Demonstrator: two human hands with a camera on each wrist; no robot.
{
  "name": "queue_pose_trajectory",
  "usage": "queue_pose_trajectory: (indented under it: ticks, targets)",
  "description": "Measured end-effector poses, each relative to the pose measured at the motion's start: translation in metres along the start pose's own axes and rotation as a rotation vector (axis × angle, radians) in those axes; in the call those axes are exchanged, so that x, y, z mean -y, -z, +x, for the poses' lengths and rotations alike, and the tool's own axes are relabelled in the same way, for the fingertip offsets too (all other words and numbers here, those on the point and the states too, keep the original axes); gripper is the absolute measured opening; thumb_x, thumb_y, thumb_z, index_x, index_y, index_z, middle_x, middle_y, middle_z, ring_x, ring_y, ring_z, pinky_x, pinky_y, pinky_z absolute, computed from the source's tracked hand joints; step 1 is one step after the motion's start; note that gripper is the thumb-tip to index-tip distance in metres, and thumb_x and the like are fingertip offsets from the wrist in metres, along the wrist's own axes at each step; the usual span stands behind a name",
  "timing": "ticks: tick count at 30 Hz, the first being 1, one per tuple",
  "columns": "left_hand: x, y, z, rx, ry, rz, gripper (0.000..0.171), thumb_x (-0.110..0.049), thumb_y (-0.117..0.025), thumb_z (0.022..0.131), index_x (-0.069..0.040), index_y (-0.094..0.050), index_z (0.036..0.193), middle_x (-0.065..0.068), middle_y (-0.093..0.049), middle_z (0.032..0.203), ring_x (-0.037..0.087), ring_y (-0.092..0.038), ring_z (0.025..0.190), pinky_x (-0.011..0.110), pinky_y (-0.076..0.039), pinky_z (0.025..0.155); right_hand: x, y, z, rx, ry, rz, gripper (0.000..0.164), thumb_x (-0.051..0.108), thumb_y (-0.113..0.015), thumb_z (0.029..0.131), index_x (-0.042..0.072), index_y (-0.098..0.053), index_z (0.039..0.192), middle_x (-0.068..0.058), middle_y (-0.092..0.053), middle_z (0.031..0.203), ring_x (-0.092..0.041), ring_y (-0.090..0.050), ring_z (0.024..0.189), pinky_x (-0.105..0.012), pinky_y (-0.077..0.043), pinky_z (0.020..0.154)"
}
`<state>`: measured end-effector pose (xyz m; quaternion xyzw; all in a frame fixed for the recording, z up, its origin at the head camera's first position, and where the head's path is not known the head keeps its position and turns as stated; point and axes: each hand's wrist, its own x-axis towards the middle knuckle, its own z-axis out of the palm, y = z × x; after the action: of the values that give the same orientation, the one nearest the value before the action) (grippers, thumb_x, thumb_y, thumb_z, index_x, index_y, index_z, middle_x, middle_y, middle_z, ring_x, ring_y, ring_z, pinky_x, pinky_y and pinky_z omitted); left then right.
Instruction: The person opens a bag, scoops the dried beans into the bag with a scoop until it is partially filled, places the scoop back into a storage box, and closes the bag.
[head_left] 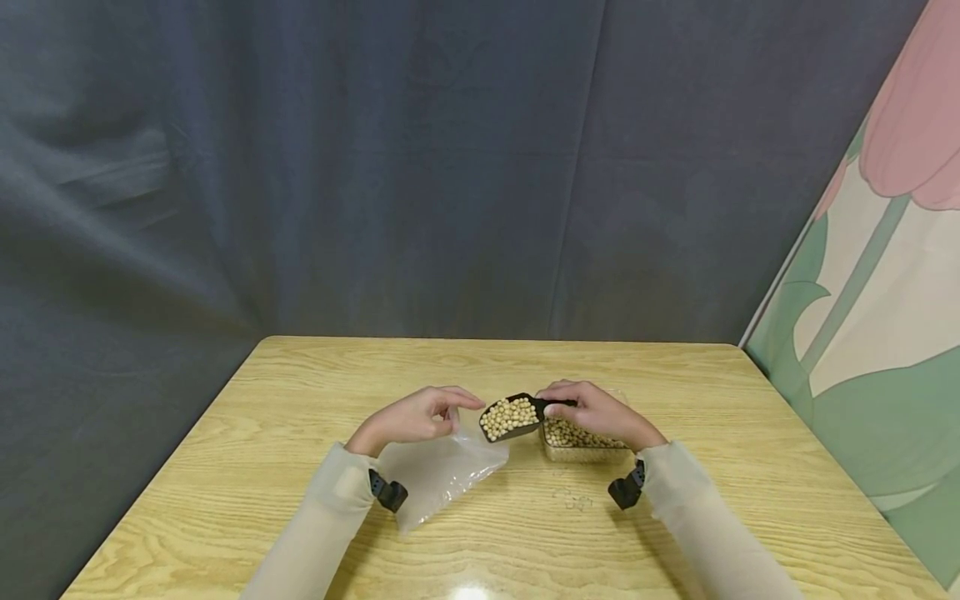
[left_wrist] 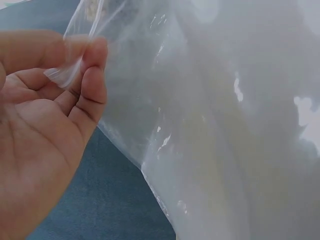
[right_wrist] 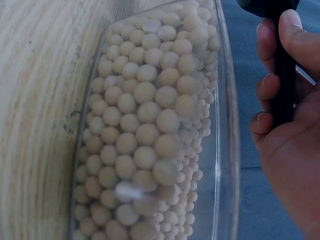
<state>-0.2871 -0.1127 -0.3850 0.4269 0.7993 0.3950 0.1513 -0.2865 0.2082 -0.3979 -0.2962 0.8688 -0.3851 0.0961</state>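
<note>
My left hand (head_left: 416, 415) pinches the top edge of a clear plastic zip bag (head_left: 442, 475), which hangs down and slants toward the table's front. The left wrist view shows the bag film (left_wrist: 200, 125) held between thumb and fingers. My right hand (head_left: 592, 410) grips the handle of a black scoop (head_left: 517, 432), heaped with round pale-yellow beans (head_left: 507, 415). The scoop's tip is close to the left fingertips, above the bag's upper edge. Below the right hand stands a clear plastic box (head_left: 581, 455) of the same beans, seen large in the right wrist view (right_wrist: 135, 125).
The wooden table (head_left: 300, 500) carries everything. Faint marks (head_left: 572, 500) lie on its surface in front of the box. A dark blue curtain (head_left: 420, 167) hangs behind, and a flower-patterned panel (head_left: 885, 333) stands on the right.
</note>
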Motion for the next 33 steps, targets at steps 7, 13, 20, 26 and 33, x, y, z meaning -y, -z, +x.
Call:
queue_pose_trajectory:
  ticks: [7,13,20,26,33]
  targets:
    - [0.002,-0.001,0.001,0.001,0.013,-0.015,0.046,0.006,-0.049,0.089,0.001,-0.053,0.135,0.017,-0.052,0.135,0.005,-0.049,0.073,0.02,-0.041,0.064,0.002,0.0,0.002,0.007,-0.017,-0.022,0.046,0.027,-0.053,0.098,-0.001,-0.053,0.135,-0.019,-0.053,0.136,-0.038,-0.047,0.128,-0.048,-0.045,0.096]
    - [0.002,0.001,0.001,-0.006,0.011,-0.09,0.046,0.009,-0.051,0.086,0.005,-0.054,0.132,0.022,-0.051,0.135,0.005,-0.048,0.069,0.02,-0.041,0.063,0.006,0.002,0.003,0.008,0.014,-0.072,0.043,0.024,-0.053,0.098,-0.001,-0.055,0.134,-0.019,-0.055,0.134,-0.04,-0.044,0.131,-0.054,-0.039,0.103]
    - [0.0,0.002,0.0,-0.002,0.005,-0.162,0.048,0.013,-0.05,0.083,0.009,-0.054,0.13,0.027,-0.05,0.134,0.004,-0.051,0.068,0.02,-0.042,0.064,0.007,0.003,0.004,0.014,0.064,-0.126,0.041,0.022,-0.053,0.099,-0.003,-0.056,0.131,-0.019,-0.059,0.128,-0.038,-0.052,0.123,-0.051,-0.044,0.098]
    - [0.001,0.001,0.001,0.005,0.019,-0.171,0.051,0.012,-0.048,0.08,0.009,-0.054,0.13,0.027,-0.05,0.135,0.002,-0.048,0.065,0.019,-0.04,0.061,0.01,0.003,0.005,0.021,0.083,-0.153,0.038,0.021,-0.053,0.098,0.0,-0.059,0.13,-0.014,-0.063,0.122,-0.032,-0.057,0.114,-0.046,-0.048,0.093]
    - [0.001,0.001,0.002,0.006,0.019,-0.185,0.049,0.011,-0.049,0.082,0.01,-0.054,0.13,0.029,-0.05,0.133,0.002,-0.045,0.064,0.019,-0.039,0.061,0.012,0.004,0.006,0.027,0.099,-0.18,0.037,0.019,-0.053,0.098,-0.001,-0.059,0.129,-0.014,-0.063,0.122,-0.03,-0.058,0.113,-0.045,-0.048,0.093]
